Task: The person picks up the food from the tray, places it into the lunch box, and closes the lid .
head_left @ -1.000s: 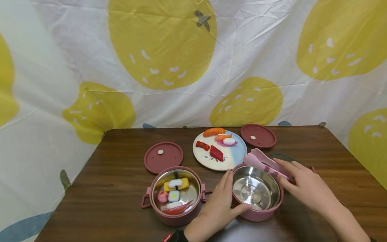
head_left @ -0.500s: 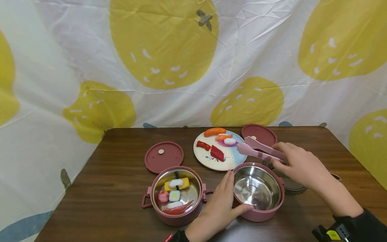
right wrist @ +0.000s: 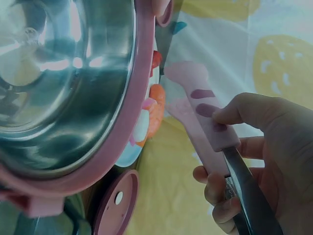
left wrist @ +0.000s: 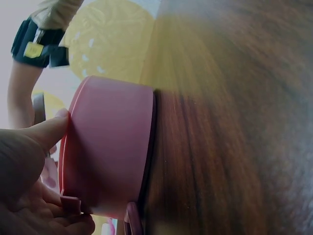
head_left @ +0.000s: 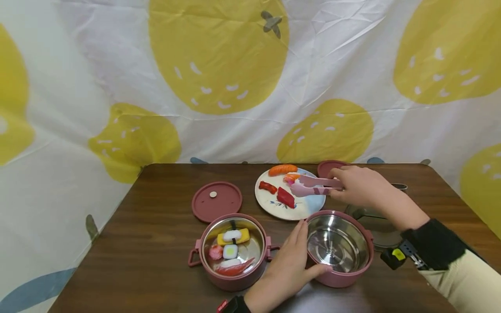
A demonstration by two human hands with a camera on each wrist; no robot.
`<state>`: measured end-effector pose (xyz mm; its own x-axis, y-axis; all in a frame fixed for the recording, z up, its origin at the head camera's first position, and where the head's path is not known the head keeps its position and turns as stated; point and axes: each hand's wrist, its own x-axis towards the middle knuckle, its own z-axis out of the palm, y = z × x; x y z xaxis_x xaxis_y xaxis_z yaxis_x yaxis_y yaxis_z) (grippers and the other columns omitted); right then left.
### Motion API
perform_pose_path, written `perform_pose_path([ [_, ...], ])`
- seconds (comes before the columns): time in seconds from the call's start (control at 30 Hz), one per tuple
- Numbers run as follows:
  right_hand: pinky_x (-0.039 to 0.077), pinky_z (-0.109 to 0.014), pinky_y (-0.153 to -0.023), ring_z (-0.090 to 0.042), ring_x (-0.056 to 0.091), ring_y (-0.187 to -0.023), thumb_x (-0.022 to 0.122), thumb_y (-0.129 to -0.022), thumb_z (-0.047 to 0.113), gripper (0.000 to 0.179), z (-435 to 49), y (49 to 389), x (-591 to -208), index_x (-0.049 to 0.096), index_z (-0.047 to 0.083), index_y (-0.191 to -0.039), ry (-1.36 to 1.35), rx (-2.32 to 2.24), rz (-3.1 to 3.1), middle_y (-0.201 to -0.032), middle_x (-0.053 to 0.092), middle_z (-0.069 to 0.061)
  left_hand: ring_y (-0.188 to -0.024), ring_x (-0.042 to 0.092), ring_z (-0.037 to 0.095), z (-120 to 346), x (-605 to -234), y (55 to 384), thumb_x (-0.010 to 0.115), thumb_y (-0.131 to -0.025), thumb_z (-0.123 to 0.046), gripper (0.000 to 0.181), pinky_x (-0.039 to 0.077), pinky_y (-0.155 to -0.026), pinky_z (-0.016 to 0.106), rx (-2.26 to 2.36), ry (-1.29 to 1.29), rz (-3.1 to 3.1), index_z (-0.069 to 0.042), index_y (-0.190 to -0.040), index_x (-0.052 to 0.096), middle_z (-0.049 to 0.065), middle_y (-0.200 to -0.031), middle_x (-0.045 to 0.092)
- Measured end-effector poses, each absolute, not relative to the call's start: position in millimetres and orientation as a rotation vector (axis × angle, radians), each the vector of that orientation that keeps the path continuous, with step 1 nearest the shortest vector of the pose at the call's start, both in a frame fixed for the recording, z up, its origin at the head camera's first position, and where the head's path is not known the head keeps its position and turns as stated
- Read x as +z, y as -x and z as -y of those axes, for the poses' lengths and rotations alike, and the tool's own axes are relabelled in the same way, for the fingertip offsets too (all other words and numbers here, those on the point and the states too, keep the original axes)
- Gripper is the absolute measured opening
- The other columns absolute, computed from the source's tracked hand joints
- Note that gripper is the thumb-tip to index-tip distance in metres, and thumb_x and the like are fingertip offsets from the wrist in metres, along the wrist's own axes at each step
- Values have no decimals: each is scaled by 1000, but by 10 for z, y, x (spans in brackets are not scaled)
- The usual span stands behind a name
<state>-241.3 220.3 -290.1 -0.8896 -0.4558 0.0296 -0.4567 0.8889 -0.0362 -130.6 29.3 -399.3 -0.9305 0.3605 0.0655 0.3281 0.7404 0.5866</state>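
Observation:
My left hand point(head_left: 283, 265) holds the right-hand pink pot point(head_left: 340, 279), thumb on its near rim and fingers along its left side. The pot's steel inside shows bare. My right hand point(head_left: 362, 186) grips pink-tipped tongs point(head_left: 318, 187), thumb on one arm and fingers round the other. Their tips are spread slightly over the right side of a plate point(head_left: 282, 214), by a piece of toy sushi point(head_left: 291, 178) that they partly cover. I cannot tell whether they touch it. Also on the plate lie an orange piece point(head_left: 282, 169), a small red piece point(head_left: 268, 187) and a red slab point(head_left: 285, 198).
Left of my left hand stands a second pink pot point(head_left: 232, 283) with several toy sushi pieces inside. A dark red lid point(head_left: 217, 208) lies behind it; another lid point(head_left: 328, 168) is partly behind my right hand. A dark transparent item point(head_left: 381, 234) lies under the right forearm.
My right hand has carried the tongs up and left, from above the right-hand pot to over the plate. The left hand has kept its place on the pot.

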Motion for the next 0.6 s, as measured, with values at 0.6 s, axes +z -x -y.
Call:
perform_pose_path([
  [0.6,49,-40,-71,-19,58,-79,65,-84,39,34,-1840,2818,-2935,67,14,-107,-873,-147,3157,-94,67,-3,-136,35,23,-289,-3945,1297,64,-79,-57,95,39,-106,38,846,-586,-2944,-8,-149,22,9,-153,26],
])
